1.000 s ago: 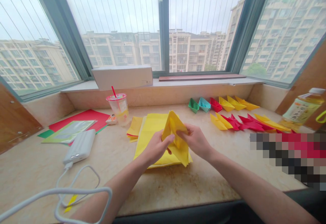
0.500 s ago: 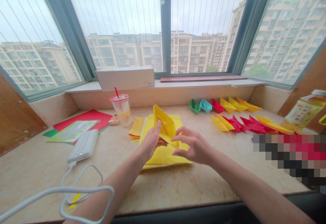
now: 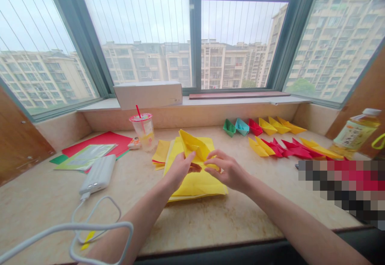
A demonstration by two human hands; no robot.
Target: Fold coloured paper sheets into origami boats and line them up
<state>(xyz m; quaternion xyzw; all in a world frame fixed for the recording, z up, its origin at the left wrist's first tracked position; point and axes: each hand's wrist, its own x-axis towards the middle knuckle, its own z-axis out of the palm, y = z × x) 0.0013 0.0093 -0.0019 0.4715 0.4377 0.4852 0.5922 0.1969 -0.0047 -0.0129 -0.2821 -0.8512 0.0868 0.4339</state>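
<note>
A yellow folded paper boat (image 3: 192, 142) is held between my two hands above a stack of yellow paper sheets (image 3: 197, 186). My left hand (image 3: 180, 169) grips its left and lower side, the thumb pressed on the front fold and the other fingers underneath. At its right end, my right hand (image 3: 227, 166) pinches the paper between thumb and fingers. The boat tilts, its left tip pointing up. Part of its underside is hidden by the fingers.
Finished paper boats (image 3: 267, 125) stand in rows at right, near a tea bottle (image 3: 356, 130). At left are a lidded plastic cup (image 3: 143, 130), small yellow sheets (image 3: 161, 152), red paper (image 3: 96, 142), a power bank (image 3: 98, 172) and a white cable (image 3: 99, 225). A white box (image 3: 148, 95) rests on the sill.
My right fingers have closed on the boat's right end, where they were spread half a second ago. The boat has tipped and lowered slightly, and my left thumb has shifted down its front.
</note>
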